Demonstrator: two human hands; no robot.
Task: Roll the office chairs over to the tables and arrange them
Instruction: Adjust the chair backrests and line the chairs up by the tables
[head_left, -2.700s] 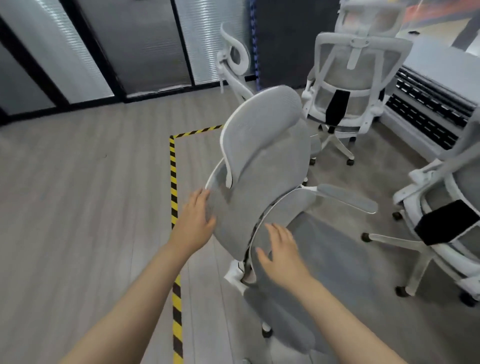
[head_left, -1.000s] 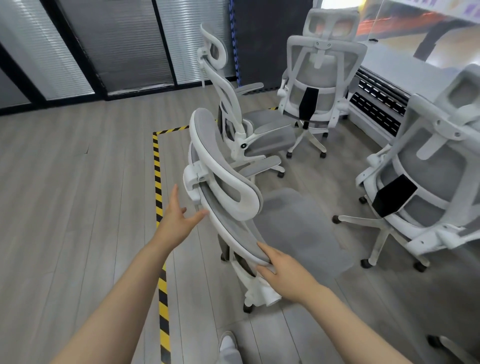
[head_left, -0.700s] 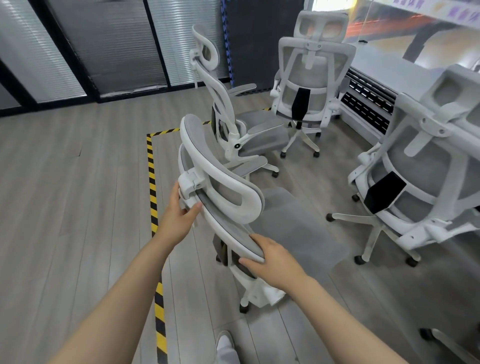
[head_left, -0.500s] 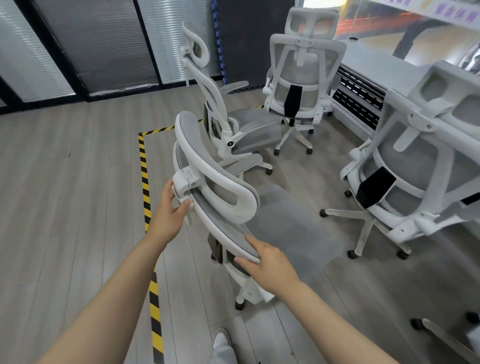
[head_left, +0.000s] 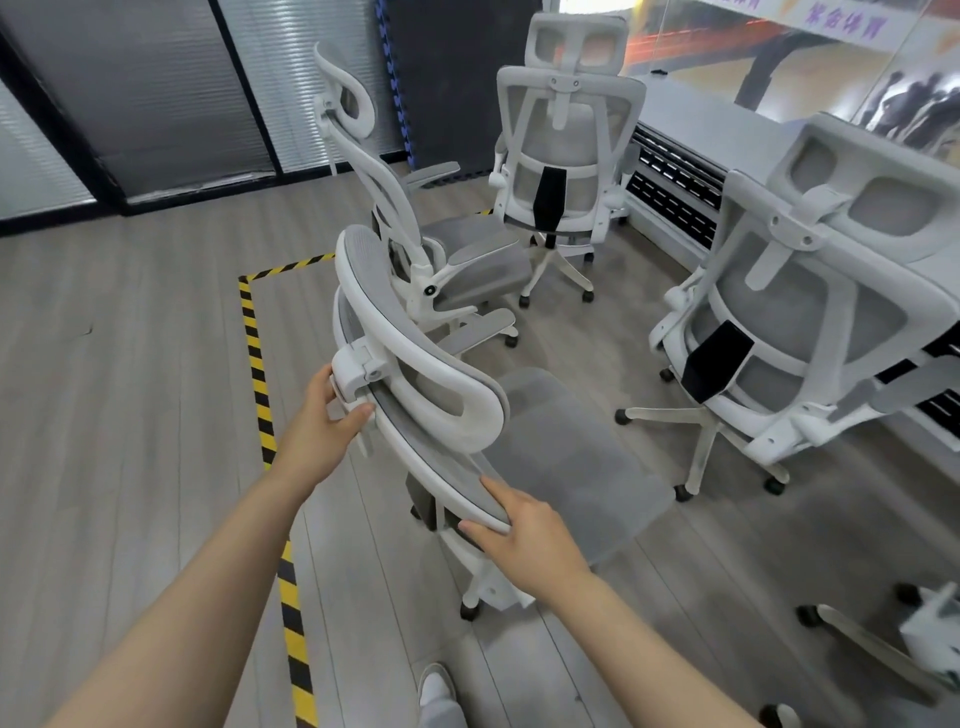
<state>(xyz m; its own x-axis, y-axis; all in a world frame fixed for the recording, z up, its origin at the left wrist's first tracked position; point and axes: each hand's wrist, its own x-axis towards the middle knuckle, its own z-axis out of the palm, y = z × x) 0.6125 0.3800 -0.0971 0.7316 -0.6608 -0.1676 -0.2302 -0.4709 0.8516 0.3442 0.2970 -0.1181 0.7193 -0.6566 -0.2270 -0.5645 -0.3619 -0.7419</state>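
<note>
Fingers (head_left: 347, 415) of the left hand (head_left: 317, 431) curl around the white bracket at the back of the nearest chair (head_left: 441, 415), thumb below and fingertips on the upper side, grasping the joint where the headrest meets the backrest. The right hand (head_left: 524, 540) grips the lower edge of the same chair's mesh backrest, thumb on top of the rim and the other fingers wrapped under it.

This chair stands on the wooden floor (head_left: 130, 389) just to the right of a yellow-and-black tape line (head_left: 257, 364), its grey seat facing away toward the other chairs. A second chair (head_left: 415, 249) stands just behind it, seen side-on. A third chair (head_left: 563, 171) faces the white desk (head_left: 737, 130) at the far end, and a fourth chair (head_left: 810, 312) is pushed against the desk on the right. A caster leg of another chair (head_left: 872, 644) shows at the lower right. The toe of a white shoe (head_left: 436, 686) shows at the bottom edge.

Purple lettering runs along a banner (head_left: 841, 21) at the upper right, too blurred to read.
</note>
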